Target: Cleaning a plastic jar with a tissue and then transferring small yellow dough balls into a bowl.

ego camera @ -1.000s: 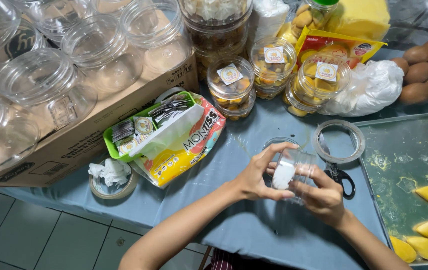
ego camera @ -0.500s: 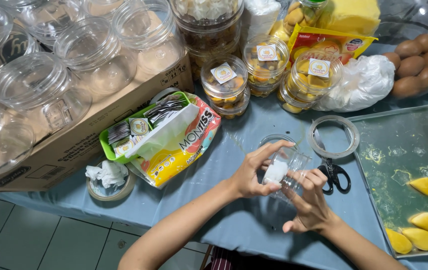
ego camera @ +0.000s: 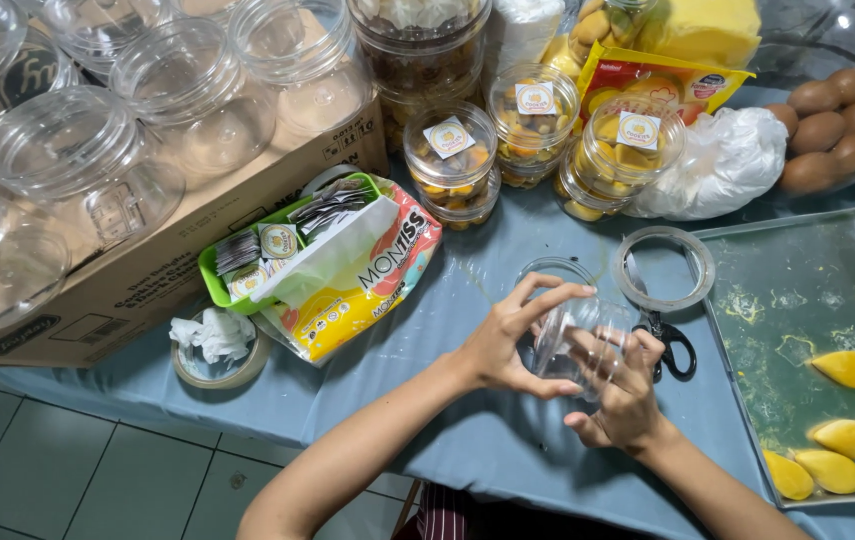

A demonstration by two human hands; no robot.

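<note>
Both hands meet over the blue tablecloth (ego camera: 448,440) around a small clear plastic jar (ego camera: 578,340), which is lifted off the table and tipped on its side. The left hand (ego camera: 508,345) cups it from the left, thumb below and fingers curled over the top, while the right hand (ego camera: 623,395) grips it from the right and underneath, so the jar is held between the two. Just behind the jar lies a clear round lid (ego camera: 553,272), and beside it a roll of clear tape (ego camera: 665,268) rests with black-handled scissors (ego camera: 670,345) partly under it. To the right sits a metal tray (ego camera: 798,290) with yellow pastries (ego camera: 848,368) along its edge. To the left lie a colourful packet (ego camera: 368,285) and a green basket of small labels (ego camera: 248,265) (the labels are too small to make out), beside a cardboard box (ego camera: 148,270) of empty clear jars (ego camera: 78,165). Filled, labelled jars (ego camera: 533,125) stand farther back, near brown eggs (ego camera: 828,125).
</note>
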